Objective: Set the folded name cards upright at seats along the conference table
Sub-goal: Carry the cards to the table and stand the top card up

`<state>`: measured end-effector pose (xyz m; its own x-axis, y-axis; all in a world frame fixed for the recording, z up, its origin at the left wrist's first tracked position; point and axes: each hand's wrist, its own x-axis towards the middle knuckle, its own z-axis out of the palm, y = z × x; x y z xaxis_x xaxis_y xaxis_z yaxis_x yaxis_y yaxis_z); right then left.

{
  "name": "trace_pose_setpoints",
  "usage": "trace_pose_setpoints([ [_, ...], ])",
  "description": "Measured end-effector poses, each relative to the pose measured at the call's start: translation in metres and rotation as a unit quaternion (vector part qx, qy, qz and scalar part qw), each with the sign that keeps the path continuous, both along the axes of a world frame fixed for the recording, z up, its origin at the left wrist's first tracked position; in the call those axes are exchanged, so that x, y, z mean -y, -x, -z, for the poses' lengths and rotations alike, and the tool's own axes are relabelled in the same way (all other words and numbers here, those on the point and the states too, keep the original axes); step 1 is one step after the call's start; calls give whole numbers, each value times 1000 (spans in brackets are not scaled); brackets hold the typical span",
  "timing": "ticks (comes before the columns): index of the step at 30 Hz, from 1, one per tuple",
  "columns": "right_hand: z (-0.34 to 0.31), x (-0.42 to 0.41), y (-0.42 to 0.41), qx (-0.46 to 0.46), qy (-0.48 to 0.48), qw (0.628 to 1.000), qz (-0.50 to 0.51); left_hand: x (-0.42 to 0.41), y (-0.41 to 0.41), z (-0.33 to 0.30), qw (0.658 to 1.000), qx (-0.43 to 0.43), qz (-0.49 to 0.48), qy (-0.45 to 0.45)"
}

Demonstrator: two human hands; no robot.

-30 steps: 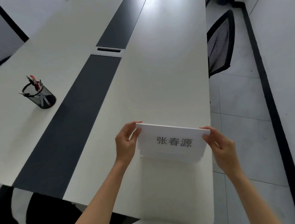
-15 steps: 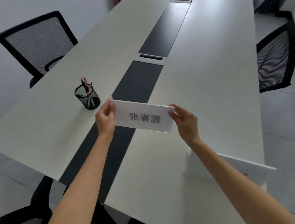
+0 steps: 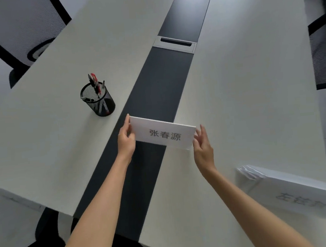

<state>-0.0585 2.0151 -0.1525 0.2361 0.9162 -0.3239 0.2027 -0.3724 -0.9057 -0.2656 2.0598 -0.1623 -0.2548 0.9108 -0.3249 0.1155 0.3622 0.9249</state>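
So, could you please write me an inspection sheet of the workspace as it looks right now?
Surface: long pale conference table with a dark centre strip.
Job's things: folded name card, printed face toward the camera, held over the strip; whether it touches the table cannot be told. Stack of name cards lies at the near right edge.
Clutter: mesh pen holder with pens, left of the strip.
Grippers: left hand pinches the card's left end; right hand touches its right end, fingers fairly straight.
Cables: nothing seen; a cable hatch sits in the strip.
Surroundings: mesh chairs at far left and right.
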Motion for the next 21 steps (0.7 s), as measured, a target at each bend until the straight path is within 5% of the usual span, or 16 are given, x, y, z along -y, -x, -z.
trace_pose_setpoints([
  [4, 20, 32, 6, -84, 60, 994, 17, 25, -10, 20, 996, -16, -86, 31],
  [21, 18, -25, 50, -105, 80, 986, -102, -38, 40, 25, 997, -47, 5, 62],
])
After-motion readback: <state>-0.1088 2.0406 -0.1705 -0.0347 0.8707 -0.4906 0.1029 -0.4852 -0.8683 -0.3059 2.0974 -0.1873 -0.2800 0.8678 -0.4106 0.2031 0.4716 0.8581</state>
